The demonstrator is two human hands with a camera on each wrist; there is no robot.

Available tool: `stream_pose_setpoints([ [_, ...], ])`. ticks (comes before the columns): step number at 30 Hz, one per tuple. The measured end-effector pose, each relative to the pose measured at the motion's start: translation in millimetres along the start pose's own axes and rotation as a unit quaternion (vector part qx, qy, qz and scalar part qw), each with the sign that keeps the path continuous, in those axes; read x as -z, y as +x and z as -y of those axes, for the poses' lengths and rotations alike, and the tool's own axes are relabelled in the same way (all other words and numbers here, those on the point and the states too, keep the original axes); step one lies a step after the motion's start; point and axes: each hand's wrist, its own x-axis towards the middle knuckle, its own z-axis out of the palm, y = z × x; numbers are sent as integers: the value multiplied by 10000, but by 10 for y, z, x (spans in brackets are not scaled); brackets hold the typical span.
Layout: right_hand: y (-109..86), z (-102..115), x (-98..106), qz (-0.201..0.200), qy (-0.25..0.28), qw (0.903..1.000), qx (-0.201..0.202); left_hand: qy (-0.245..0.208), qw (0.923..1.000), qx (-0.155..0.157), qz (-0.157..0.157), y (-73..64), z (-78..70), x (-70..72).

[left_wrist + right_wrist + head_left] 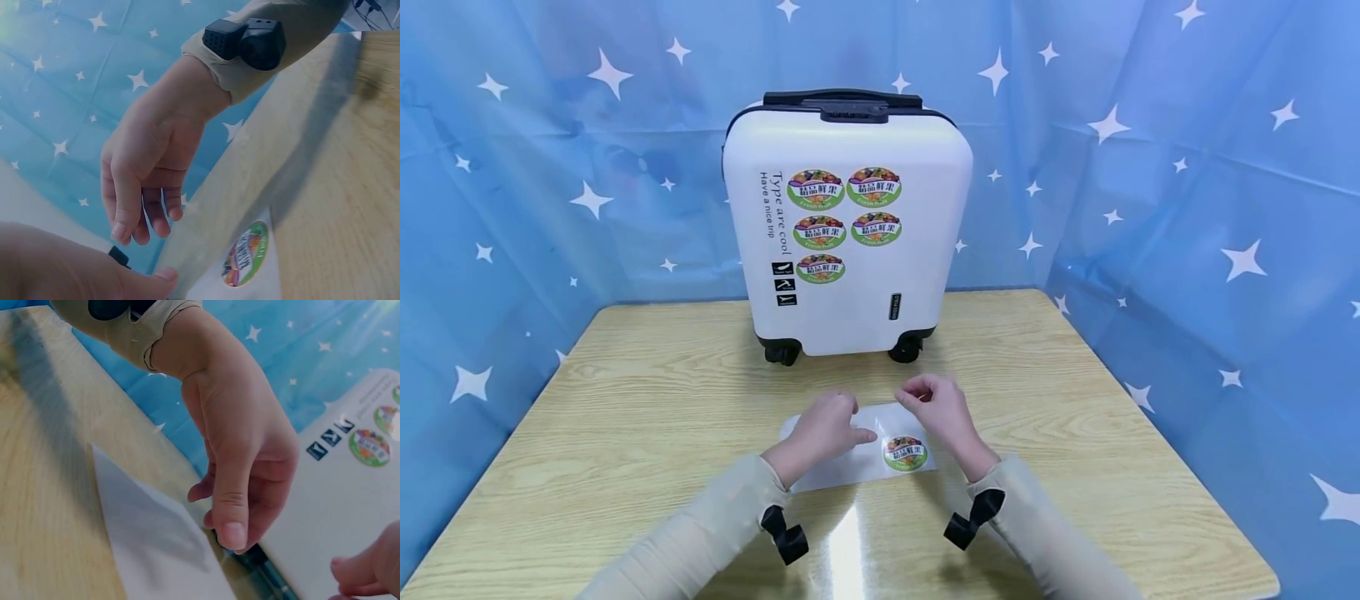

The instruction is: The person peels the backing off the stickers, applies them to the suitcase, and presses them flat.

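A white backing sheet point(835, 476) lies on the table, with one oval fruit sticker point(906, 453) near its right end. My left hand point(822, 431) hovers over the sheet's left part, its thumb extended toward the sticker and its other fingers bent. Nothing shows between them. At the sheet's far right edge is my right hand point(942, 410), fingers loosely bent and hanging down. In the left wrist view, those right fingers point(128, 228) hold nothing visible. The right wrist view shows the right hand point(240, 444) beside the sheet point(150, 519).
Beyond the sheet a white suitcase point(917, 225) stands upright on the wooden table point(647, 400). Several matching oval stickers point(874, 187) are on its front, right of printed lettering. Blue star-patterned cloth point(1150, 167) surrounds the table's back and sides.
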Motion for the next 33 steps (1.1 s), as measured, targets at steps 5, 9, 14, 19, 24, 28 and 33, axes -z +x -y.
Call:
stream_pose_setpoints([
  [5, -56, -84, -6, 121, -91, 9999, 21, 566, 9983, -140, 78, -52, -19, -102],
  [9, -91, -122, -1, 180, -150, 9997, 72, 783, 9964, -299, 81, -87, -23, -176],
  [14, -115, -164, -1, 288, -162, 9995, 5, 774, 9953, -582, -47, -120, -23, -235],
  [19, -127, -186, -5, 458, -216, 9986, -163, 813, 9944, -660, -106, -131, -51, -273],
  [24, -151, -208, -24, 484, -190, 9985, -153, 968, 9937, -557, -89, -118, -68, -319],
  [28, -164, -239, -44, 494, -194, 9984, -217, 936, 9938, -585, -109, -113, -52, -349],
  [33, -172, -271, -38, 490, -186, 9983, -258, 880, 9934, -722, -128, -104, -7, -389],
])
